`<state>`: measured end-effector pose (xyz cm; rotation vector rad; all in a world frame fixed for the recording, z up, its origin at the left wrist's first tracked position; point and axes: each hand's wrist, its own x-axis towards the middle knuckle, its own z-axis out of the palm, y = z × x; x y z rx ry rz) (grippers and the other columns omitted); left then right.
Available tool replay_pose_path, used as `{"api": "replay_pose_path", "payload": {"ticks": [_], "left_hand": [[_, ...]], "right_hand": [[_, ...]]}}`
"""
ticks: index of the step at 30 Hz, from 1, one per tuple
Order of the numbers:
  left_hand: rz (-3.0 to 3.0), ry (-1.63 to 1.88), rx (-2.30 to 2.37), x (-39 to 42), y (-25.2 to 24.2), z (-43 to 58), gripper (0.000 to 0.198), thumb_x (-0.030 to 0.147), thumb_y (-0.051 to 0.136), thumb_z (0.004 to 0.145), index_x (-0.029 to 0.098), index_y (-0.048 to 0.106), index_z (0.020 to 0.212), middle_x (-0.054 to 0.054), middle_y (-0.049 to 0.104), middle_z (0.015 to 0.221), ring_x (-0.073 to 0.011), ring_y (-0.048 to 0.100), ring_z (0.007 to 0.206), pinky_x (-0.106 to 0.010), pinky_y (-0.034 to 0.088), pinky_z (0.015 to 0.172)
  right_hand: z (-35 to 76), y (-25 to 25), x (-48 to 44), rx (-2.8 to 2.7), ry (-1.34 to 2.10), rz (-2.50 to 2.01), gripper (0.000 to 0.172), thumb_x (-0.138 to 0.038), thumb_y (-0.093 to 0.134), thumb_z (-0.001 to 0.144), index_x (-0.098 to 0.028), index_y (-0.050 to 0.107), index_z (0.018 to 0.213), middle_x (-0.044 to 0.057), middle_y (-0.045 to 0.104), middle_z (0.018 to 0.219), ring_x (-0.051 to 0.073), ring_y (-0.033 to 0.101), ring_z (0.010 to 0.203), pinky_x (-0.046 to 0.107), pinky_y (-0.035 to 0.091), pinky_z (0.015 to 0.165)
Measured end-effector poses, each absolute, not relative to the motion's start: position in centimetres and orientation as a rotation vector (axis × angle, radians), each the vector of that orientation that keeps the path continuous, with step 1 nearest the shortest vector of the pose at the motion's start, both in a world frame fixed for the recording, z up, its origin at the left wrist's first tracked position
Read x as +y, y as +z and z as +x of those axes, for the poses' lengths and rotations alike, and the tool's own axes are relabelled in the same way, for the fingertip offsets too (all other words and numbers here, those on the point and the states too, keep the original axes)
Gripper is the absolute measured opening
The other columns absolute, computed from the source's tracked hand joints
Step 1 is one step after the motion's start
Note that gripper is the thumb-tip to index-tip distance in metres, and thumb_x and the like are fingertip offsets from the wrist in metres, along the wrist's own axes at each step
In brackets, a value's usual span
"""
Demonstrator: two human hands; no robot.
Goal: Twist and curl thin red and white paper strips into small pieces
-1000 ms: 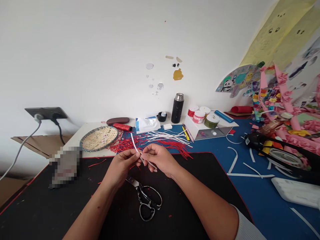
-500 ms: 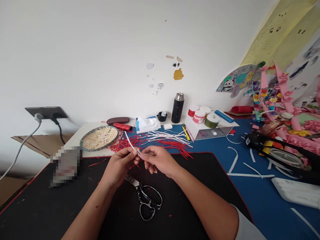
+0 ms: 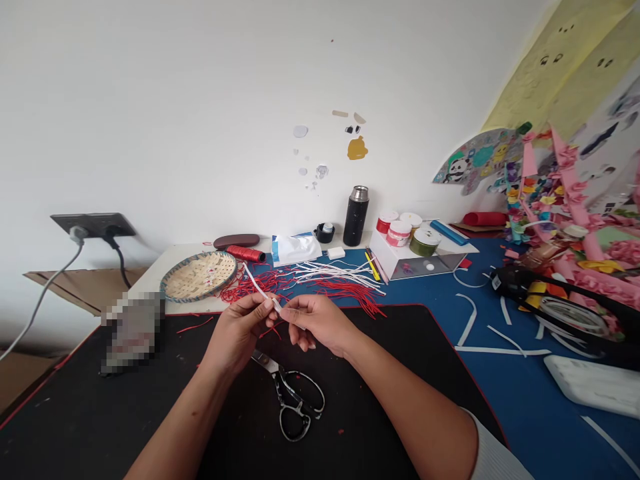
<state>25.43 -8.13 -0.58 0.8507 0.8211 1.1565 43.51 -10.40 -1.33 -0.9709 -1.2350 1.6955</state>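
Between my two hands runs a thin white strip [image 3: 256, 285], its free end sticking up and to the left. My left hand [image 3: 247, 321] pinches it between thumb and forefinger. Close beside it, my right hand [image 3: 314, 320] pinches the same strip, with the other fingers curled below. The fingers hide the strip's lower part. Under my hands, a pair of scissors [image 3: 295, 399] with dark, worn handles lies on the black mat [image 3: 380, 420]. Just beyond are red cords [image 3: 350, 292] and a bundle of white strips [image 3: 335, 272].
A woven basket [image 3: 197, 277] and a red thread spool [image 3: 245, 253] are at the back left. A black bottle [image 3: 355, 217] stands near the wall beside a white box [image 3: 425, 267] topped with jars. Loose white strips [image 3: 503, 351] and pink paper flowers [image 3: 570, 157] lie to the right.
The strip's free end has tipped slightly further left. Both hands keep their pinch at nearly the same spot.
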Motion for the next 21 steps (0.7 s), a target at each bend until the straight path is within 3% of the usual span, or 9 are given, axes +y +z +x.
{"api": "replay_pose_path", "payload": {"ticks": [14, 21], "left_hand": [[0.870, 1.141, 0.794, -8.08, -0.78, 25.32, 0.036, 0.036, 0.106, 0.052, 0.015, 0.082, 0.070, -0.002, 0.071, 0.062, -0.0097, 0.061, 0.057, -0.017, 0.052, 0.055], [0.891, 1.092, 0.815, -8.02, -0.75, 25.12, 0.039, 0.040, 0.105, 0.053, 0.015, 0.083, 0.073, -0.003, 0.071, 0.064, -0.0108, 0.061, 0.059, -0.018, 0.050, 0.056]], "right_hand": [[43.50, -1.50, -10.48, -1.242, 1.718, -0.960, 0.038, -0.052, 0.077, 0.089, -0.016, 0.068, 0.091, -0.004, 0.066, 0.056, 0.008, 0.054, 0.039, 0.019, 0.031, 0.037], [43.49, -1.04, -10.43, -1.246, 1.643, -1.055, 0.022, -0.036, 0.073, 0.094, -0.017, 0.065, 0.088, -0.006, 0.063, 0.052, 0.008, 0.050, 0.036, 0.019, 0.034, 0.037]]}}
